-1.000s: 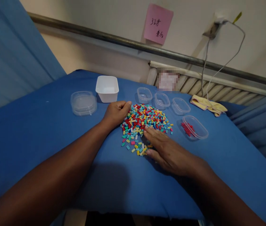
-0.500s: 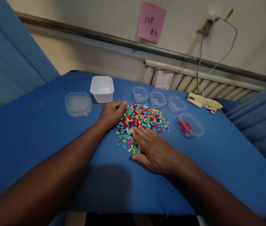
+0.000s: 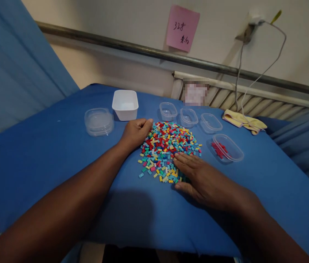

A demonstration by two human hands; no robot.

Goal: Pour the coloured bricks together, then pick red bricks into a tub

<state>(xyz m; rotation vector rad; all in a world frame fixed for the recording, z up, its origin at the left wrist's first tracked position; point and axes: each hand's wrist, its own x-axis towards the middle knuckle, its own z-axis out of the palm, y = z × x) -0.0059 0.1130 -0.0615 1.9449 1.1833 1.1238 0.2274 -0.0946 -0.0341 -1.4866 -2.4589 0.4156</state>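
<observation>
A heap of small, many-coloured toy bricks (image 3: 167, 140) spreads over the blue-covered table. At its upper left edge rests my left hand (image 3: 137, 133), curled closed with the thumb laid along the top; whatever its fingers may hold is hidden. My right hand (image 3: 202, 179) lies palm down at the lower right edge of the heap, fingers stretched out and touching the bricks. To the right of the heap, a clear plastic tub (image 3: 228, 148) contains several red bricks.
Behind the heap stand three clear tubs, a left one (image 3: 167, 111), a middle one (image 3: 189, 118) and a right one (image 3: 211, 123). A white tub (image 3: 125, 106) and stacked clear lids (image 3: 99, 122) sit to the left. A yellow cloth (image 3: 243, 121) lies at the back right.
My right hand has slid right across the heap's near side, uncovering bricks there. My left hand stays at the heap's edge. The whole view has shifted slightly.
</observation>
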